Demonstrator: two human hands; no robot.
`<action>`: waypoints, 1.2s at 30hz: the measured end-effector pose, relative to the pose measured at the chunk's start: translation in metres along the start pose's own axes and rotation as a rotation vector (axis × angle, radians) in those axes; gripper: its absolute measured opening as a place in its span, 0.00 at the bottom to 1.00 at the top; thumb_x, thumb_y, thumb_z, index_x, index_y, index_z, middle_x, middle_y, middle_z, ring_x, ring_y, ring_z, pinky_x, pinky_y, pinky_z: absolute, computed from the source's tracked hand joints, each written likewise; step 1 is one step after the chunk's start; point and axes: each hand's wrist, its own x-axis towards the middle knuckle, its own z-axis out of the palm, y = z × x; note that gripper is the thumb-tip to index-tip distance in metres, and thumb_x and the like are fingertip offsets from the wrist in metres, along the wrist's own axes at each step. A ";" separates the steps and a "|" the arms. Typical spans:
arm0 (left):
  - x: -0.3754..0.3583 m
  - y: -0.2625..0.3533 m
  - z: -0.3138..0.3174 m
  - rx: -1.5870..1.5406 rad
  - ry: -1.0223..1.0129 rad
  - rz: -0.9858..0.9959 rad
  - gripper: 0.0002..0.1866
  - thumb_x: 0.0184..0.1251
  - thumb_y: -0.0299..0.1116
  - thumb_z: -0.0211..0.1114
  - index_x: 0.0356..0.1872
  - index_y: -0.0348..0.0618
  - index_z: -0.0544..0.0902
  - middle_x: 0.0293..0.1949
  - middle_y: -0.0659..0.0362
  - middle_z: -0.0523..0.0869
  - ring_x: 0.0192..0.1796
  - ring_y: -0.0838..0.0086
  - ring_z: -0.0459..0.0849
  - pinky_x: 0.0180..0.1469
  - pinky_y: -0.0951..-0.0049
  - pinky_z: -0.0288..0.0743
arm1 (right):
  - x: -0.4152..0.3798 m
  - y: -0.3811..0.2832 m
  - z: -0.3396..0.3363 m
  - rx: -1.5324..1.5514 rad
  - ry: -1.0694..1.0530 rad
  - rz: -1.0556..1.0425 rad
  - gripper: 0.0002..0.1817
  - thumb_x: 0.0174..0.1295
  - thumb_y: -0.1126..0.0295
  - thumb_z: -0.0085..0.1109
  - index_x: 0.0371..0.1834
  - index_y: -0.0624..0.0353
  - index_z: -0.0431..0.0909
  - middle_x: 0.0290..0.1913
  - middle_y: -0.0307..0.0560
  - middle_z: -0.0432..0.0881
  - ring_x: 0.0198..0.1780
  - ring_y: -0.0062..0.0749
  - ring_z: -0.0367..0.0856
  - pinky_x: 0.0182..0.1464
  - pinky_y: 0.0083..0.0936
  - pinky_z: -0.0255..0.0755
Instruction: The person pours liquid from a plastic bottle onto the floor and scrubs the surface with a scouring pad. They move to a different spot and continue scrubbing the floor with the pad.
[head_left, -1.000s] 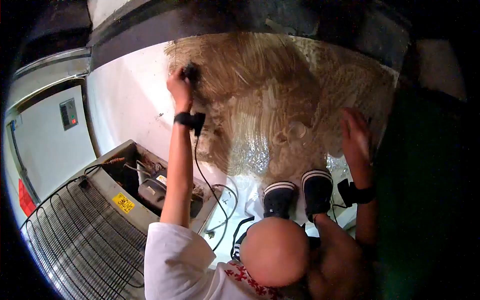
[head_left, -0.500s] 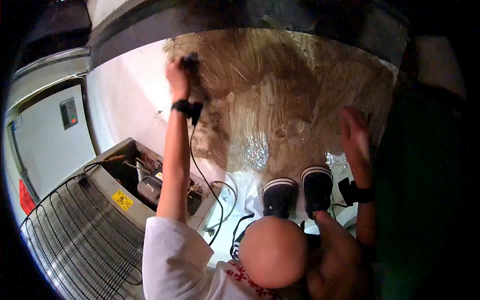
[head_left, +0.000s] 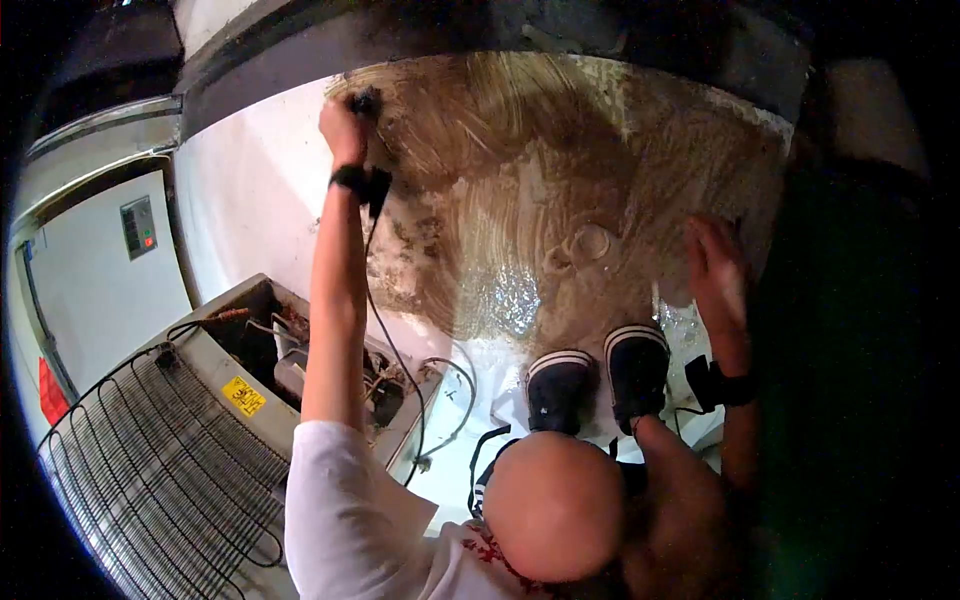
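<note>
My left hand [head_left: 343, 130] reaches far forward at the left edge of the brown, wet patch on the floor [head_left: 560, 180]. Its fingers are closed on a small dark scrubber-like thing [head_left: 365, 101], whose exact kind I cannot make out. Streaks and curved swirl marks run through the brown film beside it. On the right, my right hand [head_left: 718, 262] is held over the patch with its fingers stretched out, holding nothing that I can see. A round ring mark [head_left: 590, 242] shows on the floor between the hands. Black bands with boxes circle both wrists.
A fridge's back, with its condenser grid [head_left: 160, 470] and open compressor bay [head_left: 290, 350], lies at the lower left. A black cable [head_left: 395, 350] runs from my left wrist. My black shoes [head_left: 560, 390] stand at the patch's near edge. A white door [head_left: 110, 270] is further left.
My left hand has moved a little forward and to the left with the dark thing. My right hand has shifted slightly right, its fingers still stretched out.
</note>
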 end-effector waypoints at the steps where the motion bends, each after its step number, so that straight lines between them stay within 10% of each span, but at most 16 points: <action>1: 0.008 -0.003 0.006 -0.023 0.054 0.038 0.09 0.53 0.31 0.64 0.35 0.42 0.86 0.32 0.47 0.84 0.35 0.53 0.83 0.38 0.59 0.75 | 0.000 -0.002 0.001 0.005 0.007 0.009 0.11 0.62 0.76 0.53 0.47 0.63 0.76 0.49 0.54 0.79 0.52 0.48 0.77 0.53 0.34 0.71; 9: -0.069 0.019 0.005 -0.088 0.092 0.163 0.09 0.59 0.32 0.61 0.37 0.41 0.86 0.33 0.52 0.86 0.36 0.59 0.84 0.37 0.64 0.75 | 0.008 0.001 0.011 -0.050 -0.004 -0.144 0.13 0.61 0.77 0.54 0.50 0.63 0.76 0.50 0.56 0.78 0.53 0.49 0.77 0.54 0.35 0.71; 17: 0.009 0.007 0.011 0.028 0.119 0.069 0.06 0.53 0.27 0.61 0.30 0.41 0.86 0.27 0.47 0.84 0.30 0.51 0.82 0.33 0.60 0.74 | 0.006 0.002 0.005 -0.188 -0.049 -0.187 0.14 0.60 0.77 0.54 0.50 0.63 0.76 0.52 0.57 0.78 0.54 0.50 0.76 0.56 0.35 0.70; 20: -0.049 0.013 0.024 -0.505 -0.012 -0.011 0.07 0.51 0.27 0.61 0.31 0.44 0.86 0.28 0.48 0.84 0.32 0.51 0.81 0.35 0.60 0.74 | 0.002 -0.004 0.008 -0.164 -0.013 -0.157 0.14 0.61 0.76 0.54 0.51 0.63 0.76 0.51 0.56 0.78 0.53 0.50 0.76 0.56 0.36 0.70; 29: 0.003 0.008 0.021 -0.084 0.098 0.139 0.07 0.58 0.28 0.57 0.29 0.37 0.81 0.26 0.43 0.81 0.31 0.46 0.79 0.32 0.53 0.71 | 0.007 -0.013 0.004 -0.033 -0.032 -0.056 0.12 0.61 0.78 0.54 0.48 0.63 0.76 0.50 0.55 0.78 0.52 0.50 0.76 0.54 0.38 0.71; 36: -0.112 0.027 0.012 -0.170 0.082 0.108 0.11 0.52 0.28 0.62 0.38 0.49 0.86 0.36 0.51 0.82 0.41 0.55 0.79 0.39 0.60 0.74 | 0.004 -0.017 0.009 -0.091 -0.006 -0.089 0.11 0.61 0.78 0.53 0.47 0.64 0.76 0.49 0.56 0.78 0.52 0.49 0.77 0.53 0.35 0.72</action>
